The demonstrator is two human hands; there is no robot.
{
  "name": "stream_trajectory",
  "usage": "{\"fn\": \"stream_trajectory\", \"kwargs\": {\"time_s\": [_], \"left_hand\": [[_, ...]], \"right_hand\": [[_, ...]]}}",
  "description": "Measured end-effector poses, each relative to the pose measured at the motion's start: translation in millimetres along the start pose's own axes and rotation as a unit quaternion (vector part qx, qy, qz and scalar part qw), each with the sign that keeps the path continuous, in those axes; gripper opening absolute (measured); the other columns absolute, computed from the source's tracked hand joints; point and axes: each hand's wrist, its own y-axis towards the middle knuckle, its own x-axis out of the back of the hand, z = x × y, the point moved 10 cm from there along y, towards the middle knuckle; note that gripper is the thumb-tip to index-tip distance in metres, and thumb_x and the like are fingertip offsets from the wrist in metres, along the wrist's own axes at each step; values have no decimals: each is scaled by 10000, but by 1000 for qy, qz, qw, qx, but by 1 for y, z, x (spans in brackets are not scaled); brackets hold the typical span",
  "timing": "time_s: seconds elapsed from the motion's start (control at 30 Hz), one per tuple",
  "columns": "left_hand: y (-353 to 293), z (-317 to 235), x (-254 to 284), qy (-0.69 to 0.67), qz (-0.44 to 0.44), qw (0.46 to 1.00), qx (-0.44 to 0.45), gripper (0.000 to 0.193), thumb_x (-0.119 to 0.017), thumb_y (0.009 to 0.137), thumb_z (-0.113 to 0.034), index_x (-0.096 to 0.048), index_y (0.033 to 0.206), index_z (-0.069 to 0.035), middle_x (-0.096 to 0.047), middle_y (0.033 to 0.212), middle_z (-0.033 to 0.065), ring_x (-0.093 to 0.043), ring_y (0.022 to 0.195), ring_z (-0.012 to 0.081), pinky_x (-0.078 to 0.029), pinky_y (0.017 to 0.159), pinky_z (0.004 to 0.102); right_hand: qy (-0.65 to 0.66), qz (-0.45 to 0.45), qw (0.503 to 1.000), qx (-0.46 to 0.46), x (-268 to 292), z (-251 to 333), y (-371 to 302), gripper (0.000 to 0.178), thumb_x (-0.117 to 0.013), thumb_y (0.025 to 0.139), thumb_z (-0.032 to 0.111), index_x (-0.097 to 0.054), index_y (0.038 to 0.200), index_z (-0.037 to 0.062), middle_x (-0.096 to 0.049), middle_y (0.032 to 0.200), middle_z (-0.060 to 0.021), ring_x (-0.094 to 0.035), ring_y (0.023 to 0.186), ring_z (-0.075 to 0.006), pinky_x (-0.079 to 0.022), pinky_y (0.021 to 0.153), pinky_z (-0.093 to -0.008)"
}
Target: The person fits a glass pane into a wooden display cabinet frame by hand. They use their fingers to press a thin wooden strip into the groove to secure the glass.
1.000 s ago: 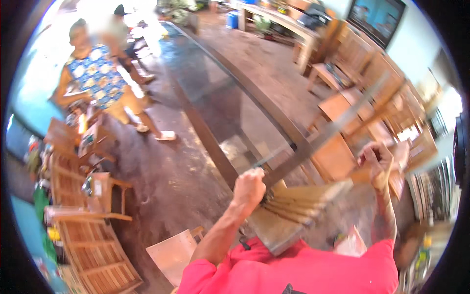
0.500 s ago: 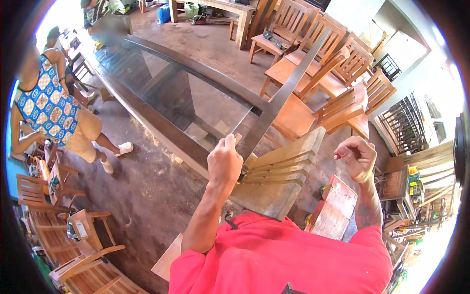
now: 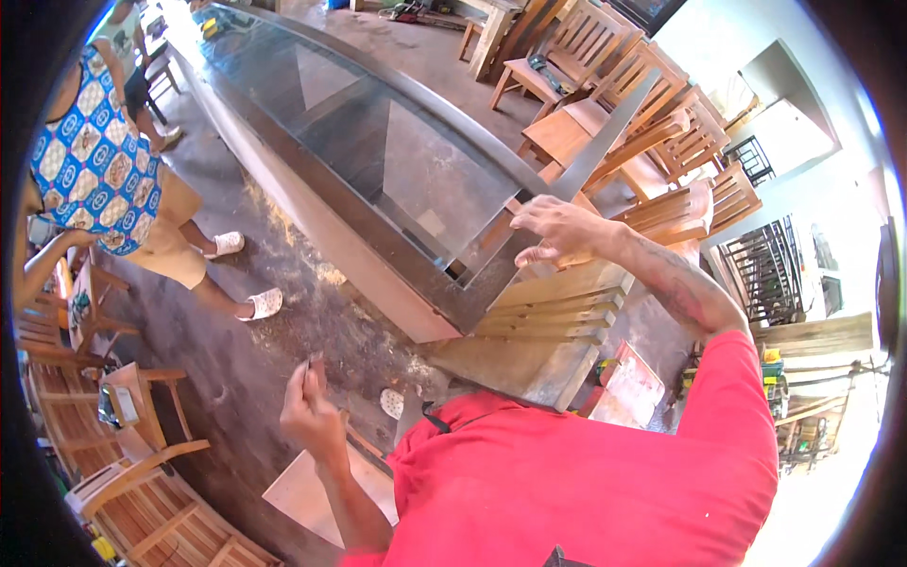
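Observation:
A long dark wooden frame (image 3: 368, 222) with a glass pane (image 3: 430, 175) in it lies flat on a pale-edged bench, running away to the far left. My right hand (image 3: 562, 231) reaches across the frame's near right corner, fingers stretched and thumb apart, with nothing seen in it. Whether its fingertips touch the wood I cannot tell. Off the near left side of the frame, above the floor, my left hand (image 3: 315, 420) is pinched closed. A small brownish thing, too small to name, pokes up from its fingertips.
Slatted wooden chairs (image 3: 652, 113) crowd the far right. A ridged wooden piece (image 3: 543, 331) lies between me and the frame. Left of the bench stands a person in a blue patterned top (image 3: 99, 170). Wooden benches and chairs (image 3: 156, 501) fill the near left.
My left hand has moved from the frame's near corner down and left. My right hand has swung left over the frame and its curled fingers have opened. My view has shifted.

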Motion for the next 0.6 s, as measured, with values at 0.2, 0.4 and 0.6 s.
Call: {"fn": "stream_trajectory", "kwargs": {"time_s": [0.2, 0.4, 0.6], "left_hand": [[-58, 99, 53, 38, 21, 976, 215, 226, -600, 1039, -148, -710, 1105, 38, -730, 880, 95, -686, 807, 169, -547, 714, 343], [-40, 84, 72, 108, 31, 988, 104, 222, -615, 1020, -174, -721, 1072, 14, -736, 874, 174, -715, 798, 265, -544, 723, 384], [-15, 78, 94, 51, 9, 997, 54, 170, -637, 987, -143, -732, 1054, -18, -732, 918, 206, -713, 835, 396, -552, 721, 446]], "right_hand": [[-1, 95, 995, -11, -11, 1, 35, 808, -734, 855, 608, -591, 1264, -74, -622, 1282, -259, -581, 1227, -414, -468, 1068, -475], [191, 170, 956, 143, 37, 138, 33, 561, -753, 887, 478, -664, 1198, 21, -645, 1267, -219, -600, 1210, -383, -482, 1029, -495], [154, -259, 945, -126, 115, 61, 36, 591, -698, 960, 403, -554, 1380, 13, -563, 1397, -251, -530, 1320, -399, -409, 1113, -530]]}}
